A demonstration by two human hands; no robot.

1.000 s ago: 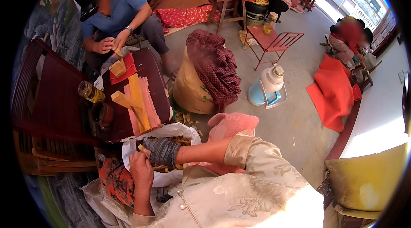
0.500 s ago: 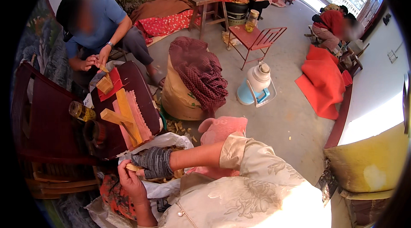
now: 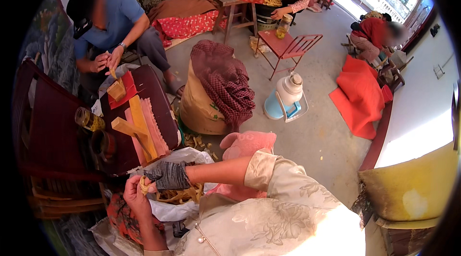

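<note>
My bare left hand (image 3: pixel 136 195) is closed in a pinch around a pale yellow strip (image 3: pixel 144 186), which looks bunched or folded between the fingers. Close against it, my right hand (image 3: pixel 169 175) wears a grey knitted glove, its fingers curled at the same strip. Below the hands lies an open white plastic sack (image 3: pixel 165 210) with many yellowish strips (image 3: pixel 185 194) inside. Just beyond, on a dark red table (image 3: pixel 161 107), an L-shaped wooden block stand (image 3: pixel 139 131) rests on a pink cloth (image 3: pixel 161 143).
Across the table a person in blue (image 3: pixel 113 16) works with a similar strip at a wooden block (image 3: pixel 116 90). A jar (image 3: pixel 90 119) and a dark cup (image 3: pixel 103 143) stand left. Further off are a cloth-topped sack (image 3: pixel 204 97), a thermos (image 3: pixel 284 96) and a red chair (image 3: pixel 288 47).
My hands have shifted slightly left and up. The strip, earlier lying sideways between my fingers, now stands more upright and bunched. The far person in the patterned jacket has lowered one hand.
</note>
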